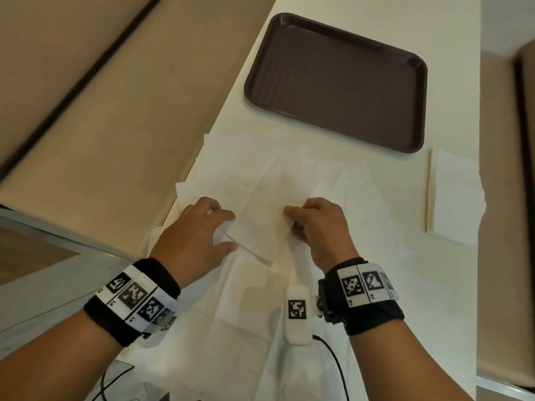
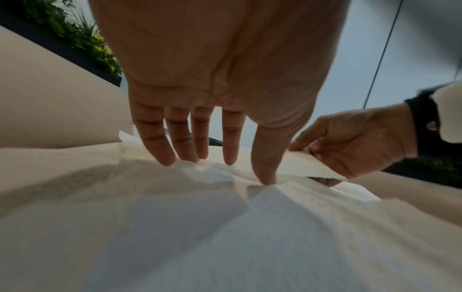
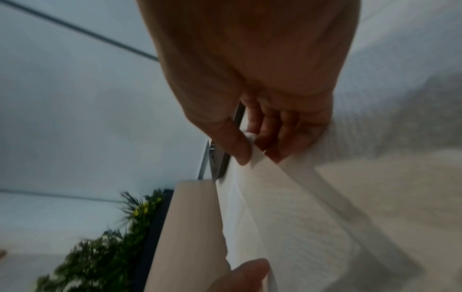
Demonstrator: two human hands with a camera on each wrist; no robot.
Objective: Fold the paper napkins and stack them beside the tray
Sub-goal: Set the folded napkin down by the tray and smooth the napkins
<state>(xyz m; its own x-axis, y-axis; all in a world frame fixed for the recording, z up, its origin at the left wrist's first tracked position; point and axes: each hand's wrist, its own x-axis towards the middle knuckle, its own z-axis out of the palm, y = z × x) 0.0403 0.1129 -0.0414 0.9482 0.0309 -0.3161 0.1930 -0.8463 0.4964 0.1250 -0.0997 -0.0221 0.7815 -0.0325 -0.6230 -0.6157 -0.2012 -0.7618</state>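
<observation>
White table (image 1: 451, 39) | left hand (image 1: 197, 230) fingers spread on napkin (image 1: 257, 227) | right hand (image 1: 321, 224) fingers pinching its edge

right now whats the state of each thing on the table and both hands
dark brown plastic tray: empty, flat on the table
folded white paper napkins: stacked right of the tray
white paper napkin being folded: partly folded, one edge lifted
unfolded white napkins: spread flat, overlapping
left hand: fingers straight, pressing the napkin down
right hand: pinching the napkin's edge
</observation>
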